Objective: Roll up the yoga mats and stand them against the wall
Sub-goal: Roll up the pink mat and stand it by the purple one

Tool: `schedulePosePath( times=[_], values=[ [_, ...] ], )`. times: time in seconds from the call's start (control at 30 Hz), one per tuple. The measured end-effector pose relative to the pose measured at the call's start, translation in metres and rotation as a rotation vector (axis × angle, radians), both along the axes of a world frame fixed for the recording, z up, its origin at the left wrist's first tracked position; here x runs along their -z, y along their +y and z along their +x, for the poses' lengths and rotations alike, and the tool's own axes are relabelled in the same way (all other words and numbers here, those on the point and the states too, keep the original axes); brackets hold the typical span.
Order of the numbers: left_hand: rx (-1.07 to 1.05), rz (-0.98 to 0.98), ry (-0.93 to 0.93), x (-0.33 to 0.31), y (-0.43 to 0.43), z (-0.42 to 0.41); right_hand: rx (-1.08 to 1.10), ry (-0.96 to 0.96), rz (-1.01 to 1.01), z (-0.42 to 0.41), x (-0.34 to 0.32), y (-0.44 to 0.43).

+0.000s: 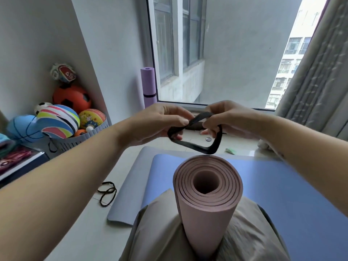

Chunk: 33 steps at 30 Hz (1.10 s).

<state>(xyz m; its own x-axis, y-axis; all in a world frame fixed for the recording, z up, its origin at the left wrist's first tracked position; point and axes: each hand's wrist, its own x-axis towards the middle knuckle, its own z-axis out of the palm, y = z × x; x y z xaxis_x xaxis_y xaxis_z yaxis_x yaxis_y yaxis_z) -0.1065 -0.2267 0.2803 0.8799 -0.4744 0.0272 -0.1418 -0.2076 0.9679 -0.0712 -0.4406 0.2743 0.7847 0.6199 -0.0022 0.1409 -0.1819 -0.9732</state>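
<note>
A rolled pink yoga mat [207,200] stands upright between my knees, its spiral end facing me. Just above and beyond it, my left hand [158,123] and my right hand [224,117] both grip a black elastic strap [203,146], stretched open into a loop. A blue mat [282,185] lies flat on the floor under me, with a grey-lilac mat [130,181] flat beneath it. A purple rolled mat [148,85], bound with a black band, stands upright against the wall beside the window.
A grey basket [84,136] full of colourful balls stands at the left wall. Thin black bands [107,193] lie on the floor left of the mats. Books [17,159] sit at far left, a curtain [316,78] hangs at right.
</note>
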Motion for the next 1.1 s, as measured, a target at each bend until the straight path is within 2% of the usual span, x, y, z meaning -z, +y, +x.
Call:
schedulePosePath(
  times=[0.13,0.2,0.27,0.37,0.47,0.6,0.67,0.77,0.83,0.87,0.93,1.0,1.1],
  values=[
    [0.074,0.181,-0.013,0.002,0.001,-0.007,0.025,-0.272,-0.335,0.000,0.000,-0.011],
    [0.112,0.253,-0.038,-0.002,-0.004,-0.013,0.046,-0.310,-0.436,-0.001,-0.002,-0.011],
    [0.145,0.290,-0.022,-0.004,-0.009,-0.014,0.095,-0.335,-0.441,-0.002,-0.002,-0.007],
    [0.212,0.344,0.076,-0.001,-0.011,-0.009,0.159,-0.312,-0.307,-0.002,0.001,0.003],
    [0.201,0.184,0.055,0.008,-0.014,-0.009,0.186,-0.198,-0.132,0.000,0.012,0.007],
    [0.076,-0.346,-0.013,0.004,-0.021,-0.011,0.251,0.008,0.167,-0.002,0.032,0.009],
    [0.120,-0.365,-0.049,0.002,-0.025,-0.015,0.288,0.089,0.284,-0.004,0.043,0.011],
    [0.268,-0.111,-0.059,0.004,-0.023,-0.024,0.306,0.067,0.318,-0.004,0.048,0.009],
    [0.325,0.188,-0.046,0.010,-0.017,-0.022,0.287,0.056,0.298,-0.007,0.039,0.002],
    [0.303,0.348,-0.001,0.012,-0.013,-0.015,0.235,-0.009,0.215,-0.011,0.032,0.000],
    [0.195,0.651,0.205,0.018,0.003,0.006,0.049,-0.324,-0.186,-0.025,0.015,0.002],
    [0.144,0.894,0.272,0.017,0.014,0.018,-0.171,-0.686,-0.557,-0.045,0.002,0.015],
    [0.137,1.139,0.007,0.006,0.016,0.016,-0.376,-1.086,-0.711,-0.073,-0.006,0.043]
  ],
)
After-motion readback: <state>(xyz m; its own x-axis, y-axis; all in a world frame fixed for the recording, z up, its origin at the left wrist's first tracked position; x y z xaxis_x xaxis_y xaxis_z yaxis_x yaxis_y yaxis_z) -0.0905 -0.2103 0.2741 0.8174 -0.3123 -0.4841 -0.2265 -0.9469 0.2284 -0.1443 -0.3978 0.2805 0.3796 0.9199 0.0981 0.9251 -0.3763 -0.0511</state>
